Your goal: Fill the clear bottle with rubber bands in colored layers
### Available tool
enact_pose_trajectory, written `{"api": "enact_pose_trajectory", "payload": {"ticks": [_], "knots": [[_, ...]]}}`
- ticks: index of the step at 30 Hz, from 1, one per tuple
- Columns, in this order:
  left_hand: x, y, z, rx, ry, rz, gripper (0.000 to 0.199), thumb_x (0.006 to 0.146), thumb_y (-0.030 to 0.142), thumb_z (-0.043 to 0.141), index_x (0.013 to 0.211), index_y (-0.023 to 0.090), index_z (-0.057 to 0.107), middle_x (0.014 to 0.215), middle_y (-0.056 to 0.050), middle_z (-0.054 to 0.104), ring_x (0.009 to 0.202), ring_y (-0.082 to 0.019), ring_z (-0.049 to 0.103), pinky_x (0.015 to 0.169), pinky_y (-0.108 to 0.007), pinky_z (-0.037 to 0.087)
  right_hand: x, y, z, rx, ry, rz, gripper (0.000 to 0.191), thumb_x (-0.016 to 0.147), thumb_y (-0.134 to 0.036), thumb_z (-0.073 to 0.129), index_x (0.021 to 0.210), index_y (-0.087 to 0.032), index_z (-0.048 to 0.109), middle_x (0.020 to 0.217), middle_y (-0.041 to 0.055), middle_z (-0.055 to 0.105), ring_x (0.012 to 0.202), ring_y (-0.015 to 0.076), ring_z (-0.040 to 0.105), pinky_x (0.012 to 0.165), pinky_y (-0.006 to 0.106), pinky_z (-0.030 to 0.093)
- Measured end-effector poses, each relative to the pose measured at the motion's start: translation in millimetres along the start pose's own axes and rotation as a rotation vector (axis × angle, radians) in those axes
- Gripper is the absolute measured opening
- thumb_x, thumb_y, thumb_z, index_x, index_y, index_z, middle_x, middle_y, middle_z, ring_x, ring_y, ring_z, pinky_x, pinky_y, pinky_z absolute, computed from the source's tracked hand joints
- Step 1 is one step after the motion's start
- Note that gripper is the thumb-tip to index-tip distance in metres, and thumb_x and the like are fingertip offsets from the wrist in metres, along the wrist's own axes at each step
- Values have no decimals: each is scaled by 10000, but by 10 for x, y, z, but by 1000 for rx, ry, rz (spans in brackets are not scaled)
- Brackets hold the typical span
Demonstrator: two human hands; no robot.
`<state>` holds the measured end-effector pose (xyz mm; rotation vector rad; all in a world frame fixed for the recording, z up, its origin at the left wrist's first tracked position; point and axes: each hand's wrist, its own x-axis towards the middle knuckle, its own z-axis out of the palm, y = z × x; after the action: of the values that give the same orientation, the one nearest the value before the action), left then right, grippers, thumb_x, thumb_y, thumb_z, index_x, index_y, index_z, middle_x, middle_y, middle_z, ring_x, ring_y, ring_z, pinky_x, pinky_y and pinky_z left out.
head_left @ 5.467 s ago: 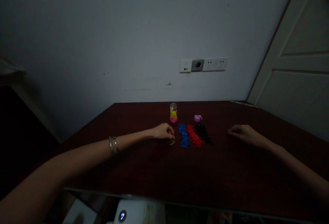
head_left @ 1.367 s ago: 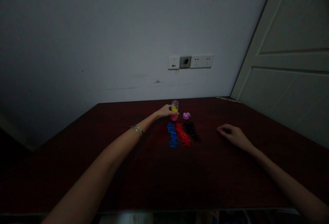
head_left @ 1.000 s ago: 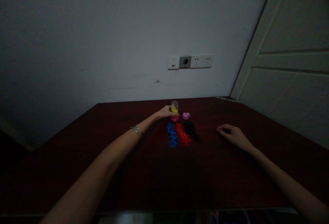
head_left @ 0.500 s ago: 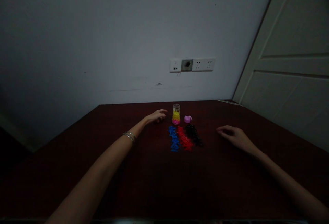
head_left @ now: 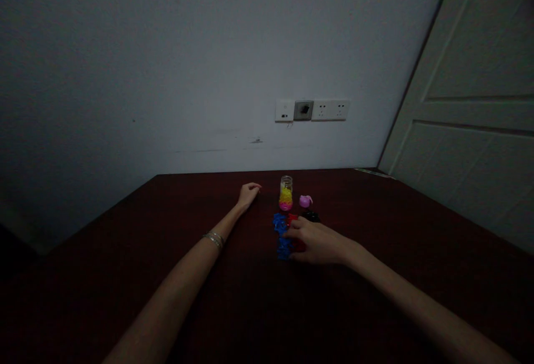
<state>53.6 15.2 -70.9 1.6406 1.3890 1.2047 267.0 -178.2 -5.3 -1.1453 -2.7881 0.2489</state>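
Note:
A clear open jar (head_left: 286, 192) stands upright on the dark table, with pink pieces at its bottom and yellow ones above. Right of it lies a pink lid (head_left: 306, 201). In front are small blue pieces (head_left: 279, 222), red pieces (head_left: 292, 218) and black pieces (head_left: 311, 217). My right hand (head_left: 314, 240) reaches over the red and black rows, its fingers parted at the edge of the blue row, hiding much of the red. Left of the jar, my left hand (head_left: 249, 193) rests on the table, fingers curled together; whether they hold anything is too small to tell.
The brown table (head_left: 200, 308) meets a grey wall with sockets (head_left: 329, 110) at its back edge. A pale panelled door (head_left: 467, 147) is on the right. A thin flat strip (head_left: 373, 172) lies at the back right corner.
My right hand has moved left from the right side of the table to the coloured pieces. My left hand has drawn slightly away from the jar, and its fingers have closed up.

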Motion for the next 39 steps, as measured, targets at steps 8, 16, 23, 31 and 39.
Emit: {"api": "enact_pose_trajectory", "payload": {"ticks": [8, 16, 23, 31, 39], "knots": [[-17, -23, 18, -11, 27, 52, 250, 647, 82, 466, 799, 105, 663, 655, -21, 613, 615, -109, 532, 630, -217, 422, 252, -36, 74, -117, -27, -72, 453, 661, -463, 635, 996, -159, 653, 961, 116, 597, 903, 253, 540, 853, 376, 396], [-92, 34, 11, 51, -10, 104, 240, 662, 73, 458, 782, 115, 662, 707, -32, 634, 706, -136, 571, 699, -245, 441, 377, -22, 32, -73, -104, -34, 231, 686, -252, 611, 896, -180, 677, 871, 73, 645, 804, 195, 595, 721, 270, 418], [-90, 171, 15, -42, -133, 176, 367, 639, 106, 548, 999, 137, 608, 839, -25, 597, 725, -112, 543, 720, -252, 443, 465, 20, -2, 6, -145, -6, 237, 671, -210, 601, 892, -196, 684, 836, 48, 668, 708, 172, 602, 616, 241, 407], [-153, 475, 219, -378, -548, 131, 904, 527, 128, 743, 1325, 186, 324, 1098, -120, 522, 969, -181, 535, 831, -330, 432, 559, 139, -34, 255, -172, -40, 234, 700, -182, 572, 902, -138, 681, 733, 26, 640, 596, 103, 532, 551, 200, 388], [-310, 469, 392, -406, -554, 137, 705, 544, 185, 764, 1177, 117, 463, 997, -109, 609, 907, -171, 579, 859, -347, 425, 618, 164, -51, 400, -144, -18, 247, 717, -260, 595, 921, -146, 675, 683, 3, 606, 580, 94, 513, 529, 190, 384]]}}
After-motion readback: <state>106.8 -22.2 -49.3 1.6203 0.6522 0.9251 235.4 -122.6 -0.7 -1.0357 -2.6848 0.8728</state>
